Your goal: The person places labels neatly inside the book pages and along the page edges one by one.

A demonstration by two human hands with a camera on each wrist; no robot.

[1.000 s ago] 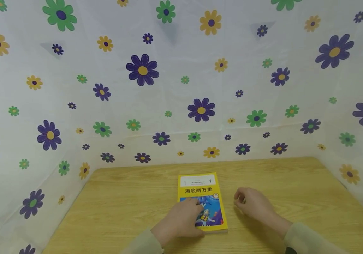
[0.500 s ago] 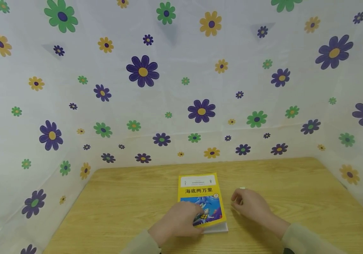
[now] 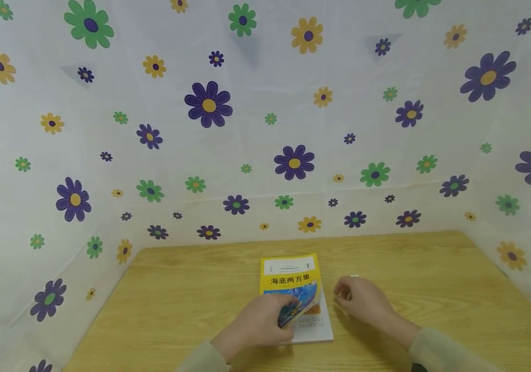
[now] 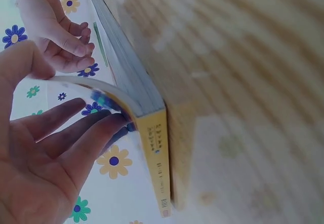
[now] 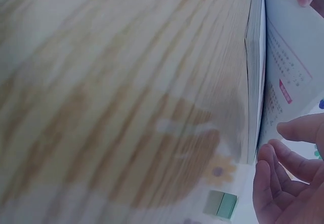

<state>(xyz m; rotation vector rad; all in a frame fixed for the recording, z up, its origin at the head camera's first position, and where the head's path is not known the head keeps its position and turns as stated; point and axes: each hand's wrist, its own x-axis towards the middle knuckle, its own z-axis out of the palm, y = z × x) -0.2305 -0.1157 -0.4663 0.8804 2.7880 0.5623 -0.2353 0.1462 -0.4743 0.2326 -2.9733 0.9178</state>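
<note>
In the head view, the book (image 3: pixel 293 281) lay at lower centre, its front cover (image 3: pixel 303 295) pinched up between the left hand's (image 3: pixel 258 321) thumb and fingers. Right of it, the right hand (image 3: pixel 365 302) pointed leftward, fingers loosely curled, holding nothing.

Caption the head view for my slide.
Left hand holds up the yellow-and-blue cover of a paperback on a wooden table; right hand nearby.
</note>
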